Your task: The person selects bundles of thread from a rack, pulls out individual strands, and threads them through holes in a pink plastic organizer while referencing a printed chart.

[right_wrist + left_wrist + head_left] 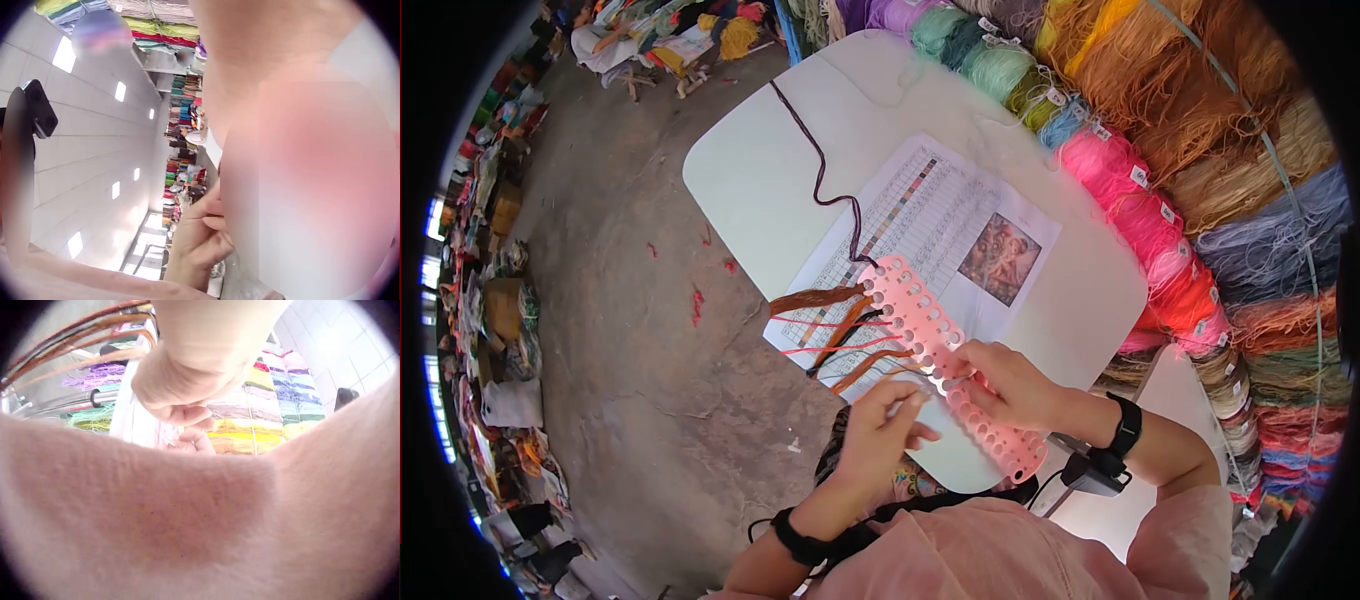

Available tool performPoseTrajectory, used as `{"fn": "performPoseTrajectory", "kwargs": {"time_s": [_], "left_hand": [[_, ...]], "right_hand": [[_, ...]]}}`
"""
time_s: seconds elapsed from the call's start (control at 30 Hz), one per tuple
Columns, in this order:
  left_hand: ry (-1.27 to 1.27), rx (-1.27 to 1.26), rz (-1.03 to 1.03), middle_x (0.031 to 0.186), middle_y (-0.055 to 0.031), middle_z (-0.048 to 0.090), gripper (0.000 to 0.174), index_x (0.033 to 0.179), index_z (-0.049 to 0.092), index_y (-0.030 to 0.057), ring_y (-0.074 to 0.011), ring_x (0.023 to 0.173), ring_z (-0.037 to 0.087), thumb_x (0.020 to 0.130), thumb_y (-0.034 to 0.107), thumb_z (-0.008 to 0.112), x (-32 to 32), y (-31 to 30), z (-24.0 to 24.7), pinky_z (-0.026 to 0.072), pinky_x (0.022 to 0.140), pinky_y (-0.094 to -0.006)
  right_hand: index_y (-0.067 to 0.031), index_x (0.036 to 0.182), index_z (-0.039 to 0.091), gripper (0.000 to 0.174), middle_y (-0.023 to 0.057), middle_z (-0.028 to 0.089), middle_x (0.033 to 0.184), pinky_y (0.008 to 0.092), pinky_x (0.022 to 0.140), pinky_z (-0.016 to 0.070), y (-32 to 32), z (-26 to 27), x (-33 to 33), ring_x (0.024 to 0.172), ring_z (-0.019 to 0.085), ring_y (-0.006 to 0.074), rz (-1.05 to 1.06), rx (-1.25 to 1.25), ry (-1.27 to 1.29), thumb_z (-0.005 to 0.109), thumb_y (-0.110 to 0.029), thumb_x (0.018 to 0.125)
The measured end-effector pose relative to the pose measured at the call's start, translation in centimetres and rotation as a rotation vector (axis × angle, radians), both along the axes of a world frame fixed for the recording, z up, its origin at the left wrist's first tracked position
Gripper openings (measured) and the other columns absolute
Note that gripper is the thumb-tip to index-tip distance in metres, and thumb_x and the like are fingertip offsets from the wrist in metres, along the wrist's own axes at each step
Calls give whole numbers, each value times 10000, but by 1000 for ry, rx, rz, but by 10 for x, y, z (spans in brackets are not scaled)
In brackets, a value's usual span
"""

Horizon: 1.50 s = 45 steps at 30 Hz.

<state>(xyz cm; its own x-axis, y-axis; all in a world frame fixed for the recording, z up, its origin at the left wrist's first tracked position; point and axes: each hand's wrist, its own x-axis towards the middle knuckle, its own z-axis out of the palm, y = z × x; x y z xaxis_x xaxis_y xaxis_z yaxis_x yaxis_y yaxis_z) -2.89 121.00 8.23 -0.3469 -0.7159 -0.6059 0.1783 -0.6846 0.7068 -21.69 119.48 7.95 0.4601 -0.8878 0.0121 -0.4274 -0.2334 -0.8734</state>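
A pink thread-holder card (925, 325) with rows of round holes lies slanted across the white table. Brown thread (820, 298), orange-brown thread (870, 372) and thin pink strands (830, 348) hang from its left-side holes. A dark purple thread (820, 165) runs from the card's top end to the table's far edge. My right hand (1005, 385) is over the card's middle, thumb and forefinger pinching fine thread at the holes. Just left of the card, my left hand (880, 430) has thumb and forefinger together on a thin strand, its other fingers bent.
Under the card lies a printed chart sheet (930, 215) with a small colour picture (1000, 258). Bundles of coloured yarn (1120, 190) line the table's right side. The concrete floor (630, 300) is on the left, with racks of goods (500, 350) beyond it.
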Motion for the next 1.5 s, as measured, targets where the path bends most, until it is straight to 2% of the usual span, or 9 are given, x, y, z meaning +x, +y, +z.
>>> {"fn": "performPoseTrajectory", "kwargs": {"time_s": [0.2,0.37,0.43,0.53,0.63,0.7,0.8,1.17,1.5], "left_hand": [[625,198,-119,733,-63,557,256,1122,476,49,-64,385,402,881,120,430,28,-4,6,275,358,-177],[-162,-94,-624,717,-96,575,187,995,528,8,-127,550,583,833,81,470,-8,-16,9,433,451,-202],[-263,-426,-464,661,-104,578,173,951,545,-17,-125,553,582,828,87,482,18,-5,1,440,461,-199],[-177,-266,-174,648,-108,560,192,779,557,-13,-162,581,579,825,161,489,125,-8,5,463,471,-263],[-232,-62,390,406,-26,371,337,509,397,88,-105,318,311,818,191,482,238,-9,9,239,307,-228],[146,123,635,472,-37,450,251,597,478,55,-85,350,396,825,159,486,322,-11,-11,279,317,-207],[-1107,-168,346,640,-61,559,115,808,558,8,-84,454,524,827,91,481,338,-34,-26,352,360,-183],[-701,-1506,-962,1002,-177,538,255,1005,515,-22,-326,918,508,755,28,500,68,-157,59,405,787,-371],[-902,-1764,-1224,1181,-132,441,398,1077,458,-44,-267,936,463,695,40,533,-1,-182,16,400,737,-349]], "right_hand": [[-5,951,462,298,110,545,828,338,642,425,21,-22,0,757,537,251,-174,42,-164,472,61,660],[-44,961,486,322,66,507,847,330,662,375,25,-37,-6,776,495,221,-159,-30,-171,542,5,647],[-61,958,492,337,62,500,843,334,678,350,21,-26,4,779,480,223,-109,-226,28,581,-65,633],[-72,960,495,391,60,494,844,344,706,325,20,-22,8,784,466,235,-82,-266,241,620,-164,602],[-71,965,495,426,64,490,838,346,712,321,22,-27,13,800,459,236,-127,-260,279,623,-204,582],[-69,968,493,431,70,489,844,347,713,323,21,-27,17,814,458,236,-152,-257,269,621,-203,579],[-67,970,491,423,82,488,889,356,727,331,21,-19,18,841,459,246,-144,-242,277,623,-182,585],[-81,1002,506,428,107,444,1108,387,814,358,48,20,23,1015,435,285,-315,-170,485,640,-99,596],[-98,1006,539,392,118,408,1149,401,807,367,51,7,40,1032,415,289,-590,-66,421,600,-48,622]]}}
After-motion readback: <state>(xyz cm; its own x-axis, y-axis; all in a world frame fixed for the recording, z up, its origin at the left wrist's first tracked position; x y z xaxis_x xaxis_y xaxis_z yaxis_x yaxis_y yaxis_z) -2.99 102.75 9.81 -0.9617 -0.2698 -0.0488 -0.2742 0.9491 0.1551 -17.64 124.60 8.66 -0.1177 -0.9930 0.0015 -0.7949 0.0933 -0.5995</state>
